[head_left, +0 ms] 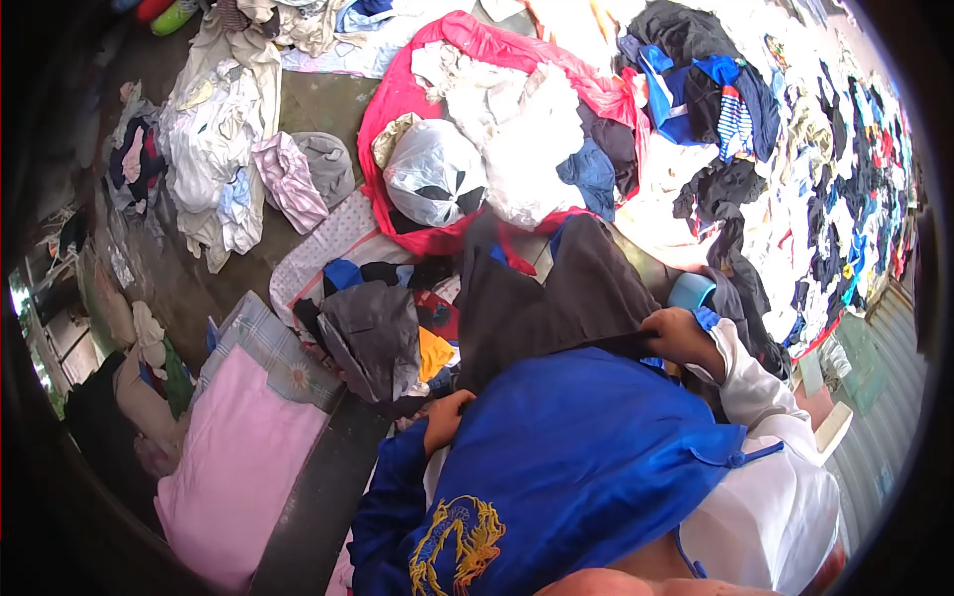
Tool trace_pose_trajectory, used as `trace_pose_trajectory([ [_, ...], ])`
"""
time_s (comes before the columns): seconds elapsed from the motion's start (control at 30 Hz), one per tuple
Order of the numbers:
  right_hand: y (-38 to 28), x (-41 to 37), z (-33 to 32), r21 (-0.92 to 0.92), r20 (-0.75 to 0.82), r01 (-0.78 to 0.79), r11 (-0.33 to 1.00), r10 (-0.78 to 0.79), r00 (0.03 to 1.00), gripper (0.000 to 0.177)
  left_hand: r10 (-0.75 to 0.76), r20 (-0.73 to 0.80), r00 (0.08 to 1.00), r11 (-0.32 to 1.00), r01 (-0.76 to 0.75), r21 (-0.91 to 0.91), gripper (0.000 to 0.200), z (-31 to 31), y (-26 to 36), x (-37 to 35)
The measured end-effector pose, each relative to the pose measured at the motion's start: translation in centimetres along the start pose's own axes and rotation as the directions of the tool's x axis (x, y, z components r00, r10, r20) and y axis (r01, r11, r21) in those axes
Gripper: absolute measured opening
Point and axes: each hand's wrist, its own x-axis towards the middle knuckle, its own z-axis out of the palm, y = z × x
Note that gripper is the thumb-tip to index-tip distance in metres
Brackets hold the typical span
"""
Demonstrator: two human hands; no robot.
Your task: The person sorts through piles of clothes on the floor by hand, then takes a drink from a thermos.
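Dim concrete ground (318,99) strewn with heaps of clothing, seen from the head camera. At top centre, a red sheet (397,99) bundled around white and blue fabrics, with a white plastic bag (432,174) on its lower left part. Just below the red sheet, a dark garment (556,298) spread out and gripped at its near edge by both hands. At the near left corner, the left hand (447,417) in a blue sleeve, fingers curled shut on the fabric. At the near right edge, the right hand (681,333) in a white sleeve, clenched on the cloth, with a light blue roll (691,290) just beside it. Further below the red sheet, nearest the camera, a blue garment (576,457) with a gold embroidered dragon. Down and left of the red sheet, a pink cloth (238,467) lying flat. Right of it, a wide scatter of mixed clothes (835,199).
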Motion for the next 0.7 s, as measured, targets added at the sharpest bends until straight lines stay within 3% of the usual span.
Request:
trace_pose_trajectory([
  [0.1,-0.9,1.9,-1.8,-0.090,-0.150,0.108,0.990,-0.120,0.981,0.020,0.172,-0.246,0.954,0.976,-0.131,0.172,0.026,-2.6,-3.2,0.8],
  [0.17,-3.4,3.9,-4.8,-0.258,-0.306,0.257,0.932,-0.331,0.893,0.022,0.280,-0.435,0.856,0.944,-0.163,0.286,0.024,-7.0,-1.8,0.5],
  [0.27,-11.7,5.7,-13.1,-0.310,-0.475,0.289,0.906,-0.410,0.778,0.025,0.317,-0.676,0.666,0.948,-0.247,0.201,0.023,-16.9,-0.9,-1.2],
  [0.3,-12.0,7.2,-16.0,-0.355,-0.530,0.426,0.832,-0.554,0.642,0.025,0.317,-0.732,0.603,0.939,-0.307,0.154,0.024,-20.3,-1.2,-2.3],
  [0.37,-17.7,6.2,-21.2,-0.496,-0.624,0.284,0.821,-0.564,0.540,0.018,0.225,-0.826,0.516,0.934,-0.357,0.032,0.023,-26.1,0.4,-6.8],
  [0.43,-23.1,3.1,-24.1,-0.481,-0.721,0.263,0.836,-0.548,0.424,0.016,0.235,-0.903,0.359,0.901,-0.429,0.064,0.022,-31.6,-1.6,-10.8],
  [0.5,-24.6,4.0,-27.8,-0.581,-0.696,0.323,0.747,-0.662,0.277,0.017,0.225,-0.937,0.267,0.874,-0.480,0.073,0.021,-34.6,-2.7,-15.1],
  [0.57,-29.9,2.5,-27.9,-0.634,-0.696,0.280,0.721,-0.690,0.200,0.014,0.258,-0.951,0.168,0.892,-0.419,0.168,0.020,-35.9,-1.9,-19.1],
  [0.63,-34.9,1.7,-28.0,-0.669,-0.669,0.339,0.662,-0.735,0.114,0.016,0.283,-0.959,0.029,0.873,-0.422,0.245,0.020,-37.7,-1.8,-22.1],
  [0.7,-39.0,2.4,-29.6,-0.800,-0.519,0.384,0.460,-0.853,-0.060,0.014,0.302,-0.953,-0.030,0.852,-0.440,0.284,0.020,-39.7,-2.2,-25.2],
])
